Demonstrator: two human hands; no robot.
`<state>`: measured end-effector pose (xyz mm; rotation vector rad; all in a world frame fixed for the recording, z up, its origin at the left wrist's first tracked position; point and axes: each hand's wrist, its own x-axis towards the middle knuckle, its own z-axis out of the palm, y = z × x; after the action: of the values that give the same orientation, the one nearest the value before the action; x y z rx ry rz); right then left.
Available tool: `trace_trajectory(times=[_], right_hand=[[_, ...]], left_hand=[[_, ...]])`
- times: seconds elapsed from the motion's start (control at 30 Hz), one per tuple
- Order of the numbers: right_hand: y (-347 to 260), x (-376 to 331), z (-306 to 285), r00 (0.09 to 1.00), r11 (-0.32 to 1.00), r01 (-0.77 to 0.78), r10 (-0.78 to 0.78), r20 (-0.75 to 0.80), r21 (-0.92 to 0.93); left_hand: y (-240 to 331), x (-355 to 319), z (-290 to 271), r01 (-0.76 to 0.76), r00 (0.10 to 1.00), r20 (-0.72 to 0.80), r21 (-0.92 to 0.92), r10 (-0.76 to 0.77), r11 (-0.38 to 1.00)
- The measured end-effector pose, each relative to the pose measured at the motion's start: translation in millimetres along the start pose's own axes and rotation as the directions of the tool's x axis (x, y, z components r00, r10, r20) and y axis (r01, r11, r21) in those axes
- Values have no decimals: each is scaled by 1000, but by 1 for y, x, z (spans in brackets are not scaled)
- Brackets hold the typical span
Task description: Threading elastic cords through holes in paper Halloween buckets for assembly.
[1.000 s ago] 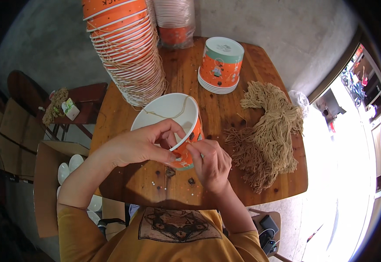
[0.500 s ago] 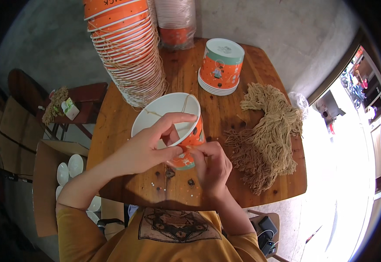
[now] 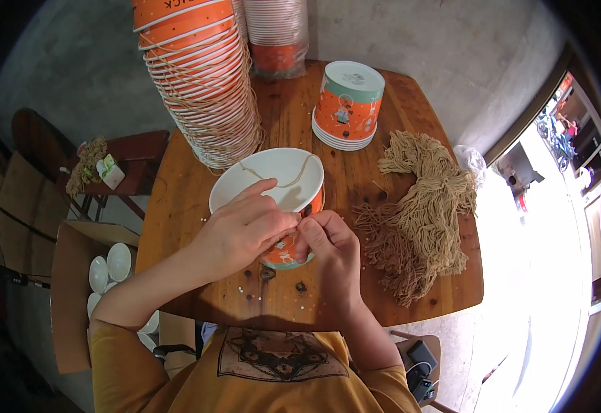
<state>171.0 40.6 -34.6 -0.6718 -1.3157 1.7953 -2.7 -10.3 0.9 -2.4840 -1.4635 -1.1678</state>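
A white-lined orange paper bucket (image 3: pixel 226 187) stands tilted on the table before me. A thin tan string (image 3: pixel 292 184) loops inside it from the far wall to the right side of the rim. My left hand (image 3: pixel 245 230) lies against the near rim, one finger stretched over the opening and the other fingers curled by the outer wall. My right hand (image 3: pixel 331 251) is closed in a pinch at the same spot, its fingertips meeting the left ones. What lies between the fingertips is hidden.
A tall stack of orange buckets with strings (image 3: pixel 200 96) rises behind; plastic-wrapped buckets (image 3: pixel 276 38) stand beside it. Upside-down buckets (image 3: pixel 348 107) are at the back right. A tan string bundle (image 3: pixel 427 206) covers the table's right side. A cardboard box (image 3: pixel 73 296) with white bowls stands lower left.
My left hand has moved its thumb and fingers from gripping the rim to meeting my right fingertips. The bucket has turned slightly, and the string inside hangs in a wider loop.
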Motion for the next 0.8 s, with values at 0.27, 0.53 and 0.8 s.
trace_trajectory(times=[0.27,0.53,0.8], right_hand=[[5,2,-1,992,990,122,-123,-7,-72],[1,2,-3,993,936,103,-117,-20,-336],[14,12,-2,855,722,408,-516,-43,-559]], left_hand=[[-3,1,4,-124,992,-18,165,128,979],[-4,1,3,-163,987,38,221,159,962],[9,-2,2,307,951,47,-57,-304,950]])
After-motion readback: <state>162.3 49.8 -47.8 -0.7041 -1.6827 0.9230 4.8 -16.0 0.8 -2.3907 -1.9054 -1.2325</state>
